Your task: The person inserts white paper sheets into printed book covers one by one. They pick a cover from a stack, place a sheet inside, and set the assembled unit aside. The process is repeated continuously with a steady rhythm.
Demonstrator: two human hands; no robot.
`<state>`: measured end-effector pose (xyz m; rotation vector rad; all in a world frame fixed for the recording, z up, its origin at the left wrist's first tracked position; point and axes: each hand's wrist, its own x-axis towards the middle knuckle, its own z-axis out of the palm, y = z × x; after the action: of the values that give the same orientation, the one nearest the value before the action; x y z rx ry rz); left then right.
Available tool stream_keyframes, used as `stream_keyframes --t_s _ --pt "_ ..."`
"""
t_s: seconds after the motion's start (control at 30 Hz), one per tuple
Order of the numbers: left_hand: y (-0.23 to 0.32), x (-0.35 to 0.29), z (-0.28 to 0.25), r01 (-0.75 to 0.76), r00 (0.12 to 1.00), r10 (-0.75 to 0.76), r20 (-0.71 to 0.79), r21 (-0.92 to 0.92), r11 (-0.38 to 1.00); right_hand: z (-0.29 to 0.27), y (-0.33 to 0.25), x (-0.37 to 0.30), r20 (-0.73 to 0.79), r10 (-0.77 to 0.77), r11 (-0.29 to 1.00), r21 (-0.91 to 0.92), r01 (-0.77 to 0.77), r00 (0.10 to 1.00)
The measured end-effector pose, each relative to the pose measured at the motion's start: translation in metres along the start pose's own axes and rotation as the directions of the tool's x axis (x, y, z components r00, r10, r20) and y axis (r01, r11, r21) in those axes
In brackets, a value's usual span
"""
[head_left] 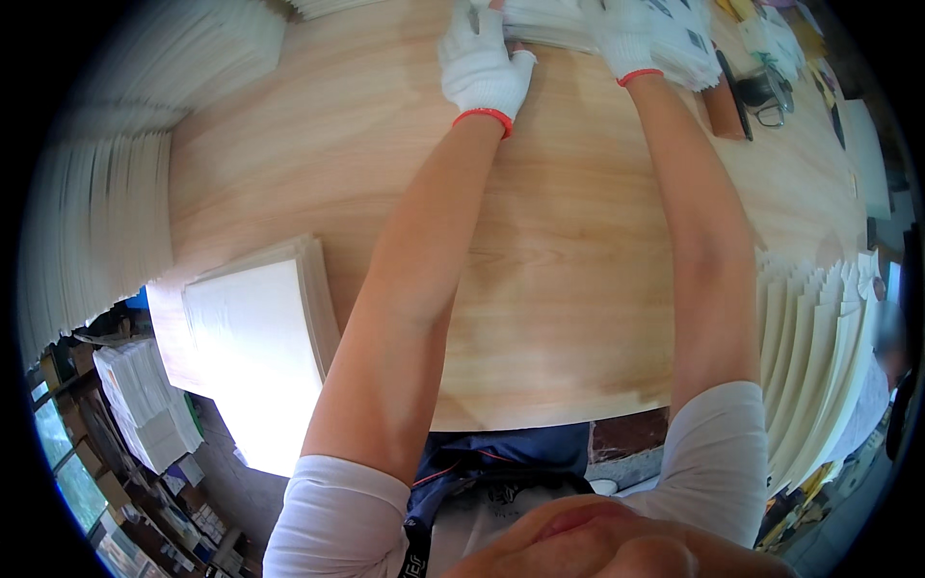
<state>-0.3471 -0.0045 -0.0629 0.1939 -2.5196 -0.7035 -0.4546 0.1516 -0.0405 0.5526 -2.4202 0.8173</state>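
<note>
Both my arms reach to the far side of a wooden table, in white knit gloves with red cuffs. My left hand (485, 72) is open, its thumb held apart and its other fingers stretched toward the top edge. Just right of it lies a stack of white sheets (547, 27). My right hand (621, 40) is at the right end of that stack, beside a pile of printed white packets (686, 53). Its fingers run out of the picture, so their grip is hidden.
Tall stacks of paper (96, 212) line the left side. A pile of white sheets (260, 318) overhangs the near left table edge. Fanned cream sheets (805, 356) stand at the right. A brown block (723, 108) and a dark metal object (764, 91) sit at the far right.
</note>
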Motion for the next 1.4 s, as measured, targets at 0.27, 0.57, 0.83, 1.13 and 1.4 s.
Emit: stream_keyframes --t_s 0.27,0.57,0.83,1.13,1.4 --pt "-0.003 0.002 -0.003 0.038 0.999 -0.038 -0.023 -0.023 0.999 -0.02 -0.06 0.009 0.358 -0.079 0.94 -0.283 0.189 0.93" --pt "-0.007 0.006 0.004 0.018 0.999 -0.022 -0.033 -0.114 0.993 -0.009 -0.041 0.008 0.202 0.075 0.963 -0.268 -0.018 0.977" --pt "-0.001 0.005 -0.001 -0.004 0.999 0.002 -0.037 -0.055 0.998 -0.009 -0.05 0.007 0.249 0.026 0.972 -0.234 0.034 0.968" --pt "-0.007 0.007 0.001 0.034 0.999 -0.038 -0.026 -0.131 0.991 0.002 -0.055 0.008 0.093 0.092 0.945 -0.322 -0.058 0.991" --pt "0.003 0.007 -0.001 -0.064 0.997 0.057 -0.054 -0.132 0.989 0.029 0.035 0.036 0.523 -0.424 0.346 -0.661 0.666 0.739"
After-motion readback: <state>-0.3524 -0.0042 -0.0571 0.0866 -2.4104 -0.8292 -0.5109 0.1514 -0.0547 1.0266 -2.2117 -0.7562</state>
